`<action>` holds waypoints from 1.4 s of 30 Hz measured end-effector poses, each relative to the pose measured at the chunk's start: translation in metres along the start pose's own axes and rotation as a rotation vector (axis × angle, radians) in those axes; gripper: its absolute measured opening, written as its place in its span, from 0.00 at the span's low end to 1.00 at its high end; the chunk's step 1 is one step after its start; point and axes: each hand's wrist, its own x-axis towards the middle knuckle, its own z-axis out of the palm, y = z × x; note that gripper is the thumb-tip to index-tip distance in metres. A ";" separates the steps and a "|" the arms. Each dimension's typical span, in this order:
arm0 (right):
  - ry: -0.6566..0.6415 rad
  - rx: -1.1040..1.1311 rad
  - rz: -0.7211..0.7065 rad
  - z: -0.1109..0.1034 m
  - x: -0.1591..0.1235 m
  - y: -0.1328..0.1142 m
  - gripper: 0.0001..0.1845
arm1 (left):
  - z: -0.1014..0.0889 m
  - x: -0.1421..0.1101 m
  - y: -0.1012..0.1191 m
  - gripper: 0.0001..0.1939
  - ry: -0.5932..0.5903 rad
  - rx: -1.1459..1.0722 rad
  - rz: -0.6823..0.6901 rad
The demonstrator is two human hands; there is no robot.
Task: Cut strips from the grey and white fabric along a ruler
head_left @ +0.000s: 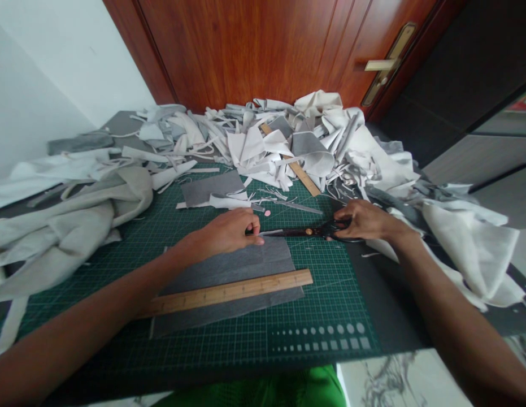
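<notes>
A person's right hand point(364, 219) has its grip wrapped around the handles of black scissors point(308, 232), the blades reaching left along the far edge of a piece of gray fabric point(241, 260) on a green cutting mat point(330, 277). The left hand point(235, 229) has its grip pinched on that edge, beside the blade tips. A wooden ruler point(229, 289) lies across the fabric, its right end jutting past the cloth. Beyond, pale and gray fabric scraps point(256, 147) heap along the back of the dark desk point(400, 305), partly covering a second ruler point(304, 178), before a reddish-brown wooden door point(246, 51).
</notes>
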 end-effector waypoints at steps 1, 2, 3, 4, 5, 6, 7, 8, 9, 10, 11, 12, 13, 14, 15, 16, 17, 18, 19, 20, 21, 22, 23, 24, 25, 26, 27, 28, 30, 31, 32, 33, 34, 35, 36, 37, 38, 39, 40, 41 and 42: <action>0.002 -0.002 -0.002 0.000 0.000 0.001 0.25 | 0.000 0.000 -0.001 0.12 0.003 0.000 0.001; 0.005 -0.002 -0.006 0.000 0.000 0.001 0.25 | 0.001 0.000 -0.001 0.12 0.006 0.000 0.004; 0.010 -0.002 -0.011 0.001 0.000 0.001 0.24 | 0.001 0.000 -0.002 0.12 0.006 0.000 0.007; 0.014 -0.001 -0.016 0.001 0.000 0.002 0.24 | 0.001 0.000 -0.003 0.12 0.006 0.002 0.009; 0.018 -0.002 -0.020 0.001 0.000 0.002 0.24 | 0.001 0.001 -0.003 0.12 0.008 0.004 0.012; 0.020 -0.005 -0.022 0.001 0.000 0.002 0.25 | 0.001 0.001 -0.003 0.12 0.008 0.006 0.013; 0.021 -0.010 -0.023 0.001 0.000 0.003 0.24 | 0.001 0.001 -0.003 0.12 0.006 0.006 0.013; 0.022 -0.018 -0.023 0.001 0.000 0.003 0.24 | 0.001 0.001 -0.003 0.12 0.005 0.006 0.010; 0.023 -0.025 -0.022 0.002 0.000 0.003 0.24 | 0.000 0.001 -0.002 0.12 0.005 0.005 0.004; 0.026 -0.030 -0.023 0.002 0.000 0.003 0.25 | 0.000 0.001 -0.002 0.12 0.004 0.004 -0.002; 0.029 -0.031 -0.024 0.002 -0.001 0.003 0.25 | -0.001 0.001 -0.001 0.12 0.001 0.004 -0.008; 0.033 -0.030 -0.027 0.002 -0.001 0.003 0.25 | -0.001 0.001 0.000 0.12 -0.003 0.003 -0.011; 0.038 -0.028 -0.029 0.002 -0.001 0.003 0.25 | -0.002 0.001 0.001 0.12 -0.005 0.004 -0.011; 0.042 -0.025 -0.031 0.002 -0.001 0.004 0.25 | -0.002 0.000 0.002 0.11 -0.008 0.004 -0.008; 0.043 -0.023 -0.032 0.002 -0.001 0.004 0.24 | -0.003 0.000 0.002 0.11 -0.009 0.004 -0.005; 0.042 -0.021 -0.033 0.003 -0.001 0.004 0.25 | -0.003 0.000 0.002 0.11 -0.008 0.002 -0.001; 0.040 -0.021 -0.033 0.003 -0.002 0.004 0.25 | -0.003 0.000 0.002 0.11 -0.005 0.001 0.000; 0.038 -0.021 -0.034 0.003 -0.002 0.004 0.25 | -0.003 0.000 0.002 0.11 -0.003 -0.002 -0.001; 0.036 -0.021 -0.035 0.003 -0.002 0.004 0.25 | -0.003 0.000 0.002 0.11 -0.003 -0.006 -0.002; 0.034 -0.022 -0.037 0.003 -0.002 0.004 0.25 | -0.003 0.000 0.001 0.11 -0.004 -0.010 -0.003; 0.034 -0.022 -0.038 0.003 -0.002 0.003 0.25 | -0.003 0.000 0.001 0.11 -0.006 -0.012 -0.003; 0.032 -0.022 -0.039 0.003 -0.002 0.003 0.24 | -0.003 0.000 0.001 0.11 -0.008 -0.013 -0.004; 0.029 -0.021 -0.037 0.002 -0.002 0.002 0.23 | -0.003 0.000 0.001 0.11 -0.009 -0.012 -0.006; 0.027 -0.020 -0.034 0.002 -0.001 0.001 0.23 | -0.003 0.000 0.001 0.11 -0.010 -0.010 -0.010; 0.027 -0.019 -0.029 0.002 -0.001 0.001 0.23 | -0.004 0.000 0.002 0.11 -0.012 -0.006 -0.015; 0.028 -0.017 -0.023 0.001 -0.001 0.000 0.24 | -0.004 0.000 0.002 0.11 -0.015 -0.004 -0.020; 0.029 -0.016 -0.019 0.001 -0.001 -0.001 0.24 | -0.005 0.000 0.002 0.11 -0.018 -0.005 -0.025; 0.026 -0.014 -0.015 0.000 -0.001 -0.002 0.25 | -0.006 0.000 0.003 0.10 -0.020 -0.011 -0.031; 0.014 -0.012 -0.005 -0.001 -0.002 -0.004 0.25 | -0.006 0.001 0.003 0.08 -0.022 -0.034 -0.046; 0.005 -0.011 0.002 -0.001 -0.002 -0.005 0.25 | -0.006 0.001 0.004 0.09 -0.018 -0.043 -0.051; -0.005 -0.009 0.009 -0.002 -0.002 -0.006 0.24 | -0.006 0.001 0.004 0.10 -0.009 -0.045 -0.051; -0.014 -0.007 0.015 -0.002 -0.003 -0.006 0.24 | -0.005 0.002 0.004 0.11 0.004 -0.038 -0.045; -0.022 -0.008 0.018 -0.003 -0.003 -0.007 0.24 | -0.005 0.002 0.005 0.12 0.019 -0.025 -0.032; -0.028 -0.009 0.017 -0.003 -0.003 -0.007 0.25 | -0.004 0.002 0.006 0.12 0.035 -0.010 -0.018; -0.033 -0.010 0.010 -0.003 -0.003 -0.007 0.25 | -0.004 0.002 0.006 0.13 0.049 0.000 -0.006; -0.037 -0.010 0.000 -0.004 -0.003 -0.006 0.25 | -0.004 0.003 0.007 0.13 0.059 0.001 0.004; -0.040 -0.009 -0.013 -0.004 -0.003 -0.006 0.25 | -0.004 0.003 0.007 0.13 0.065 -0.005 0.014; -0.043 -0.004 -0.025 -0.004 -0.003 -0.006 0.25 | -0.004 0.003 0.008 0.13 0.069 -0.016 0.024; -0.045 0.001 -0.035 -0.004 -0.003 -0.005 0.25 | -0.004 0.003 0.008 0.13 0.071 -0.030 0.037; -0.044 0.006 -0.042 -0.003 -0.003 -0.005 0.25 | -0.004 0.003 0.009 0.13 0.074 -0.045 0.051; -0.040 0.010 -0.047 -0.003 -0.003 -0.004 0.25 | -0.004 0.003 0.009 0.12 0.077 -0.058 0.064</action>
